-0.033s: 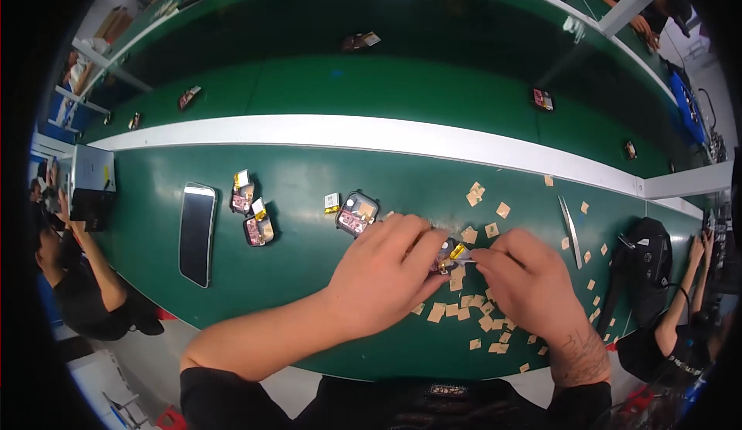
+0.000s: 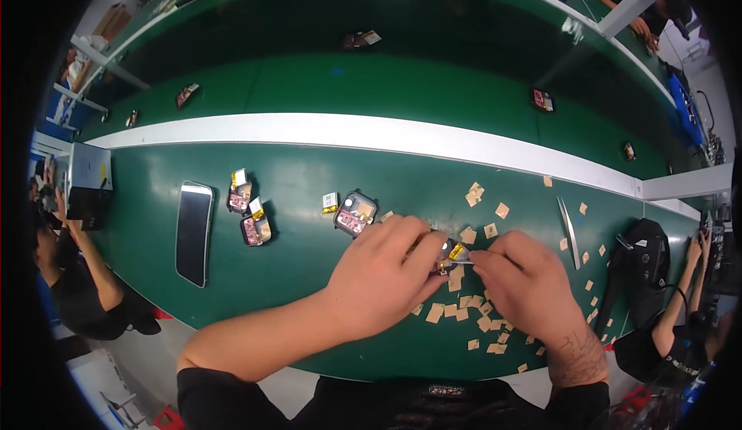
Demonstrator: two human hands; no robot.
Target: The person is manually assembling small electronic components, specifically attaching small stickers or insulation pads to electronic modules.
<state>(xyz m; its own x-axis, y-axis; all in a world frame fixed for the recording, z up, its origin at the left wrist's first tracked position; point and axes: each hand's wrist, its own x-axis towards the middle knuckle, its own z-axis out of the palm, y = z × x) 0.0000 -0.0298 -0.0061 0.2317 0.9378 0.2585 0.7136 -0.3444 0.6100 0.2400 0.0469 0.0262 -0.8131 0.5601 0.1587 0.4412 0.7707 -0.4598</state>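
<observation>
My left hand point(image 2: 382, 264) is closed round a small dark open device casing point(image 2: 442, 266) with a circuit board inside, its fingers hiding much of it. A silver battery with yellow tape point(image 2: 458, 251) sticks out of the casing's right side. The fingertips of my right hand point(image 2: 525, 279) are pinched together at the battery's silver edge. Just left of my left hand lies another open casing point(image 2: 356, 214), joined to a small battery point(image 2: 331, 203). Tan adhesive squares point(image 2: 464, 302) are scattered under and around my right hand.
Two more open casings point(image 2: 255, 230) lie to the left beside a phone point(image 2: 195, 233). Metal tweezers point(image 2: 569, 233) and a black bag point(image 2: 643, 256) are on the right. Behind a white rail point(image 2: 371, 130), further casings point(image 2: 542, 100) rest on a green belt point(image 2: 433, 82). Co-workers point(image 2: 85, 275) sit at both sides.
</observation>
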